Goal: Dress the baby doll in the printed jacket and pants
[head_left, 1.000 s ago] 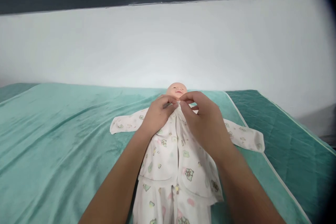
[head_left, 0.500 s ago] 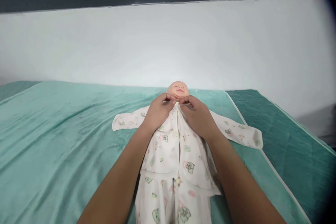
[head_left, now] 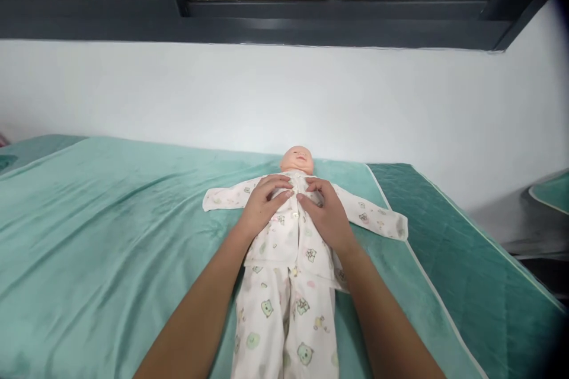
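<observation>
Half-curled left hand (head_left: 262, 206) and right hand (head_left: 328, 214) touch a white bear-printed cloth top (head_left: 275, 250), grip unclear from here; uneven tugging could skew it

The doll (head_left: 297, 160) lies face-up on green cloth (head_left: 133, 237) in a printed white top (head_left: 282, 243) (sleeves (head_left: 373, 220) spread wide) and matching trousers (head_left: 309, 325).

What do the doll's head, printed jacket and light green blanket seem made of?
Doll's head: probably vinyl, by its smooth, moulded surface. Printed jacket: matte cloth, maybe cotton, draping softly. Light green blanket: likely velvety plush, by its streaky sheen.
</observation>
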